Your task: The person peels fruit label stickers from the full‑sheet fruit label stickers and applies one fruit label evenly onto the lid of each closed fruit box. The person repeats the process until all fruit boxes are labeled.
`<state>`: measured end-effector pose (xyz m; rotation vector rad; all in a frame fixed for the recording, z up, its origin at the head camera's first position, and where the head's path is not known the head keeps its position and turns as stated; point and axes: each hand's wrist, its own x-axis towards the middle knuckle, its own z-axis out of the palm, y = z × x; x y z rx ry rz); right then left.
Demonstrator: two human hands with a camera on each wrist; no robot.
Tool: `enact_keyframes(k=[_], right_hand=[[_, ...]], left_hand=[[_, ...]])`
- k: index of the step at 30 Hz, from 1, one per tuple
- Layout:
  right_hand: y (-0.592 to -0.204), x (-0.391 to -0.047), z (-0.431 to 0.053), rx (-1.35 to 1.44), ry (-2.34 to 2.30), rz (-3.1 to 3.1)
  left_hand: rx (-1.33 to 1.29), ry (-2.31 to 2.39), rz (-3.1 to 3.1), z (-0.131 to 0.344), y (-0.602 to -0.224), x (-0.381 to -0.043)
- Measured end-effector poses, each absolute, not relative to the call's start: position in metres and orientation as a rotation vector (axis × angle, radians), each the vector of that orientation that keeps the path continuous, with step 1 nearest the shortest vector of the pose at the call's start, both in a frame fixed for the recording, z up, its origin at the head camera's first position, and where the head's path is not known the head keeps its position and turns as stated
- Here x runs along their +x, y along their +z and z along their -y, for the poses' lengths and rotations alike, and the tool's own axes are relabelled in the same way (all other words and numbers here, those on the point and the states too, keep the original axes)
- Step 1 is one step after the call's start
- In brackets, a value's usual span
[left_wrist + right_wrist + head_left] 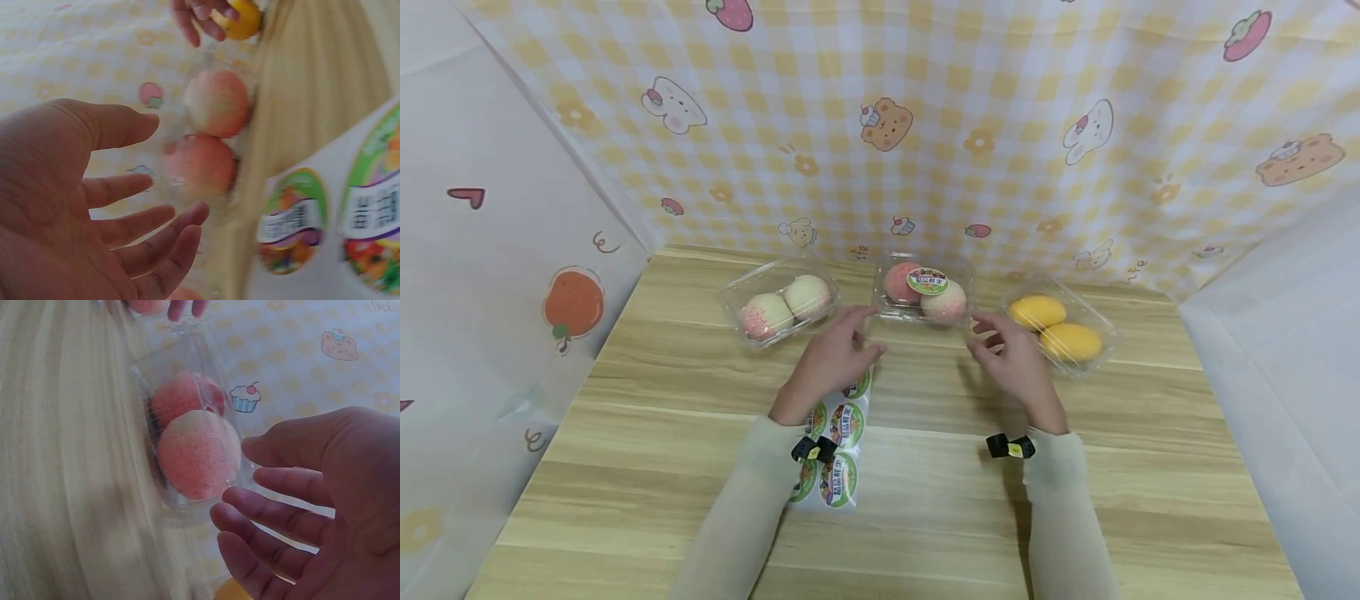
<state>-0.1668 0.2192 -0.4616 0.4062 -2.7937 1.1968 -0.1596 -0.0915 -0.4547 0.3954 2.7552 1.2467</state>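
One labelled peach box (895,315) sits at far centre of the desk (1150,467), seemingly for easy reach of left hand (835,354) and right hand (1013,358), fingers (278,515) apart and empty; second peach box (749,292) far left, mango box (1092,312) far right, sticker sheet (847,451) near left.

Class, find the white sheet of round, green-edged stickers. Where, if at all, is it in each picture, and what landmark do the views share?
Head: the white sheet of round, green-edged stickers is left of centre, lower half, partly hidden by the left hand and wrist.
Left wrist: the sheet is at lower right, cut off by the edge.
Right wrist: not in it.
Shared landmark: the clear plastic box holding two pink-and-cream round fruits.
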Motion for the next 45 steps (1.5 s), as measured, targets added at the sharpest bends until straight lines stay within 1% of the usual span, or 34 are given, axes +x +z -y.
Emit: enact_keyframes(k=[9,12,15,18,25,29,34,40,45], right_hand=[[-0.447,-0.162,-0.218,0.411,1.203,2.731],[-0.442,-0.16,-0.216,0.437,1.2,2.706],[-0.437,-0.157,-0.213,0.453,1.203,2.683],[-0.435,-0.156,-0.21,0.464,1.201,2.663],[-0.436,-0.155,-0.202,0.51,1.193,2.646],[-0.438,-0.156,-0.192,0.582,1.164,2.638],[-0.441,-0.158,-0.169,0.683,1.188,2.599],[-0.452,-0.17,-0.134,0.773,1.227,2.628],[-0.461,-0.183,-0.106,0.766,1.283,2.654]], left_hand=[[0.492,1.252,-2.815,0.092,-0.419,-0.142],[0.597,1.18,-2.825,0.09,-0.41,-0.134],[0.737,1.052,-2.797,0.091,-0.408,-0.126],[0.808,0.899,-2.752,0.094,-0.416,-0.12],[0.842,0.675,-2.75,0.115,-0.444,-0.102],[0.861,0.589,-2.774,0.129,-0.458,-0.092],[0.807,0.609,-2.814,0.146,-0.47,-0.08],[0.753,0.671,-2.883,0.16,-0.479,-0.07],[0.712,0.684,-2.917,0.169,-0.48,-0.063]])
